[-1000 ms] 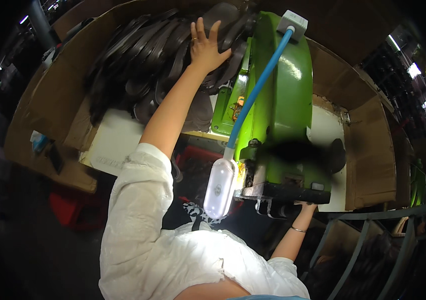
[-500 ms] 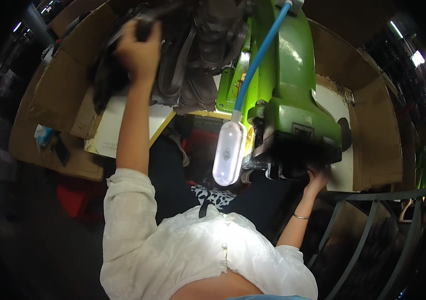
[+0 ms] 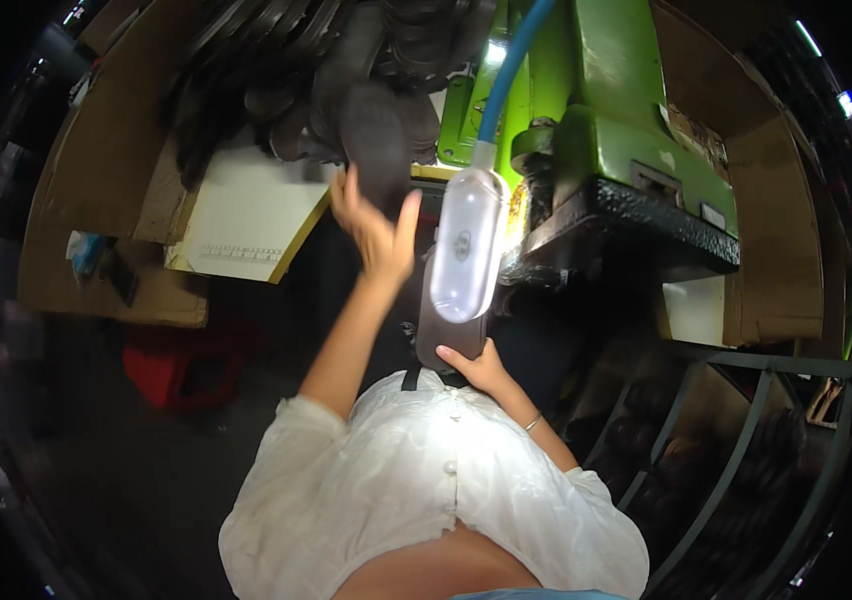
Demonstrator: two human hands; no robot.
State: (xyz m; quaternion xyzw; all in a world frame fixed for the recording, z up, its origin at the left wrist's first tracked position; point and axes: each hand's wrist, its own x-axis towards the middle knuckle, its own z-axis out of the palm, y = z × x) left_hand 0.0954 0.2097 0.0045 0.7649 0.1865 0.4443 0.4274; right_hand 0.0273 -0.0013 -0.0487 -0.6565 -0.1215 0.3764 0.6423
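Observation:
My left hand (image 3: 378, 235) is in front of the pile, its fingers and thumb on either side of the lower end of a dark shoe sole (image 3: 376, 135), which is blurred by motion. Close to my waist, my right hand (image 3: 474, 367) grips another dark sole (image 3: 449, 345), the thumb lying across its face. A lit, clear lamp (image 3: 464, 250) on a blue stem hides part of that second sole. Many more dark soles (image 3: 266, 45) are heaped beyond my left hand.
A green sewing-type machine (image 3: 636, 120) with a black lower edge stands right of the lamp. Cardboard walls (image 3: 96, 180) border the white table (image 3: 236, 235). A red stool (image 3: 181, 370) is at lower left, a grey metal rack (image 3: 726, 460) at lower right.
My left hand has come from the pile toward me with a sole. My right hand has moved left from under the machine to my waist, where it now shows a sole.

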